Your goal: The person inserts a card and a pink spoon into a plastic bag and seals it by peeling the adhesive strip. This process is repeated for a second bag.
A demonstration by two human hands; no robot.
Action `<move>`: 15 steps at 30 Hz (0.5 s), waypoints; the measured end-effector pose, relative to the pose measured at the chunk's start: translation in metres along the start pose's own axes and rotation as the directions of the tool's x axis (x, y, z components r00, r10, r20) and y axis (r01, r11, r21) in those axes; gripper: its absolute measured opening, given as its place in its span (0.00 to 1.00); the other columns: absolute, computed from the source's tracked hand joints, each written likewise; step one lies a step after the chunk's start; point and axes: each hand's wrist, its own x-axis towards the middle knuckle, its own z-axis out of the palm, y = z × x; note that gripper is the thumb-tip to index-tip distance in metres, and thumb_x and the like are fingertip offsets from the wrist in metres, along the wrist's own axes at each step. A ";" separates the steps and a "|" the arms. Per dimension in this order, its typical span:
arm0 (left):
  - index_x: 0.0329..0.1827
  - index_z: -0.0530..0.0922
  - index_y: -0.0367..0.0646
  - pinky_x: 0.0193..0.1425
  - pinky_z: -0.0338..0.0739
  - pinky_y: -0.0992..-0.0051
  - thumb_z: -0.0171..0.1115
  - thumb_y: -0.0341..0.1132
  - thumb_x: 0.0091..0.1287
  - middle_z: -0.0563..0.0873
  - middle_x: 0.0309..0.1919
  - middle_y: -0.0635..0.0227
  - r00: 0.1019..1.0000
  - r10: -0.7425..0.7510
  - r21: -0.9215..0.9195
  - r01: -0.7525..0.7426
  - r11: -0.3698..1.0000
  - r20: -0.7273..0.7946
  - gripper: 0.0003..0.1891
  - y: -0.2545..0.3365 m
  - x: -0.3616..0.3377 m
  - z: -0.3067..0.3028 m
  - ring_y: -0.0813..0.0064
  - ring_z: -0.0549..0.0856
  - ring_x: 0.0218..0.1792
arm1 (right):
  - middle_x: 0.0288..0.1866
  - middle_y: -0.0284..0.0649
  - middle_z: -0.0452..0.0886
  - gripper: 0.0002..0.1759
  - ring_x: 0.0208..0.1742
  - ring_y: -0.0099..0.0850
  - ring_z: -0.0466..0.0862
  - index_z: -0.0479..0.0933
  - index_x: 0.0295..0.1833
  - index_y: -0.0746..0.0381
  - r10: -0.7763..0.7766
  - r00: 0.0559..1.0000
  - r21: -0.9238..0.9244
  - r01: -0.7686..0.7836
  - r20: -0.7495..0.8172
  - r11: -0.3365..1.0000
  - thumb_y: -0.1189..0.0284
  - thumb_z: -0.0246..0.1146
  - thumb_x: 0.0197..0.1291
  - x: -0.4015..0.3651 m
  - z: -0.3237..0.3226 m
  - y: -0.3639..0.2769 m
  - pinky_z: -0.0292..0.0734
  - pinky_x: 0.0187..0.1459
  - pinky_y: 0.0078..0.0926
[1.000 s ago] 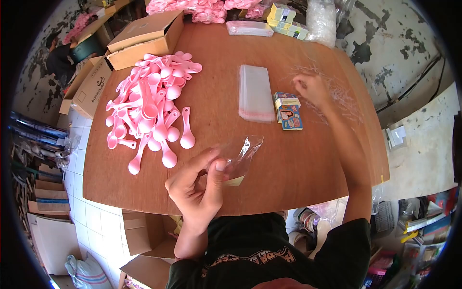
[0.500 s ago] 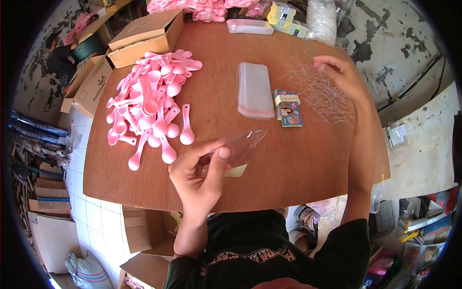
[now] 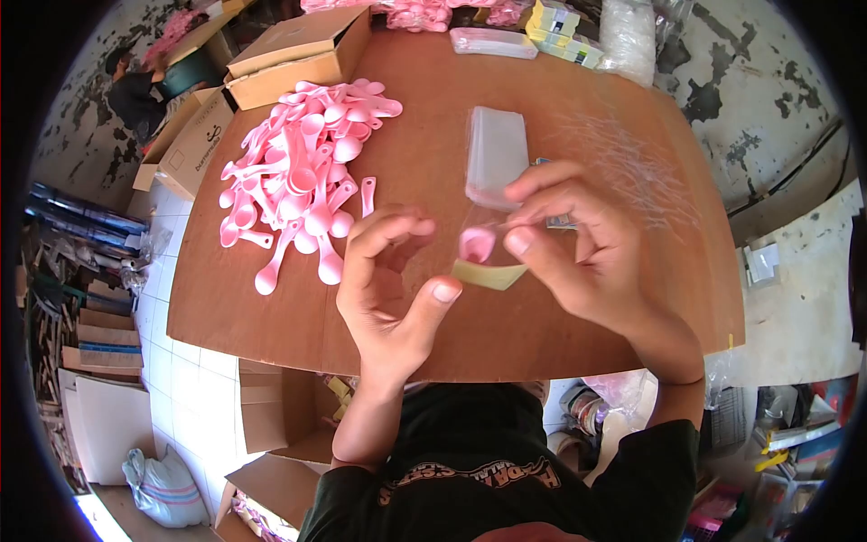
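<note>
My right hand (image 3: 582, 239) pinches the gathered top of a clear plastic bag (image 3: 479, 219) between thumb and fingers. Through the film show a pink scoop (image 3: 477, 244) and a pale yellow card (image 3: 490, 275) at the lower end. Just left of the bag, my left hand (image 3: 388, 280) is open, fingers curled and thumb apart, its thumb tip close to the card. Behind the bag lies a stack of flat clear bags (image 3: 497, 154). A bundle of blue printed cards (image 3: 562, 222) is mostly hidden by my right hand. Thin clear strips (image 3: 632, 172) lie scattered to the right.
A heap of pink scoops (image 3: 298, 172) covers the left of the brown table (image 3: 433, 339). Behind it sits a cardboard box (image 3: 298, 54). Yellow card bundles (image 3: 560, 34) and a clear plastic roll (image 3: 627, 41) stand at the back. Another person (image 3: 135, 99) is at far left.
My right hand has come from the scattered strips to the bag and grips its top. My left hand has let go of the bag and opened. The view has shifted slightly.
</note>
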 end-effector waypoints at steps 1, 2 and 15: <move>0.59 0.72 0.37 0.60 0.74 0.69 0.72 0.27 0.55 0.72 0.56 0.61 1.000 0.002 0.009 -0.001 1.000 -0.006 0.27 0.000 -0.001 -0.002 0.70 0.75 0.58 | 0.42 0.42 0.81 0.04 0.45 0.29 0.82 0.80 0.35 0.67 -0.045 0.997 -0.086 0.050 0.057 0.995 0.80 0.67 0.54 0.004 -0.008 0.000 0.76 0.46 0.25; 0.59 0.72 0.38 0.61 0.73 0.68 0.73 0.27 0.54 0.72 0.56 0.62 1.000 -0.027 0.031 0.026 0.999 0.016 0.28 0.001 -0.001 -0.003 0.70 0.75 0.58 | 0.42 0.42 0.81 0.04 0.45 0.29 0.82 0.80 0.35 0.67 -0.052 0.997 -0.079 0.057 0.062 0.995 0.80 0.67 0.54 0.003 -0.008 0.005 0.76 0.46 0.25; 0.60 0.69 0.35 0.53 0.79 0.75 0.64 0.18 0.61 0.86 0.41 0.61 0.928 -0.343 0.009 0.345 0.938 0.147 0.23 -0.010 -0.009 0.010 0.79 0.84 0.45 | 0.35 0.37 0.83 0.08 0.42 0.23 0.81 0.81 0.43 0.67 0.285 0.947 0.274 -0.316 0.147 0.908 0.76 0.65 0.58 -0.011 -0.003 0.008 0.75 0.45 0.21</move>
